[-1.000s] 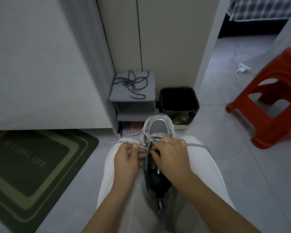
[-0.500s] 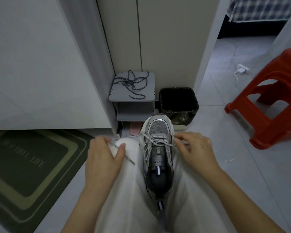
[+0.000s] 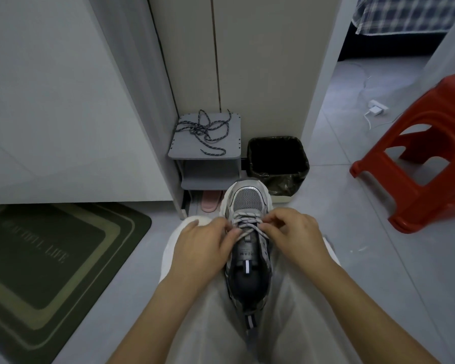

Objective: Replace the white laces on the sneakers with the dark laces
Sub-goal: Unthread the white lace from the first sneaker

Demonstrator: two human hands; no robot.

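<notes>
Sneaker lengthwise, toe away, left hand and right hand pinching white laces

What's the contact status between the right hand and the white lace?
Touching. The head view shows the right hand's fingertips curled in and pinching the white lace at the eyelet row of the sneaker, with no gap visible.

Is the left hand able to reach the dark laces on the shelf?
Probably yes: nothing lies before the dark laces, but the left hand pinches the white lace and must release first.
</notes>
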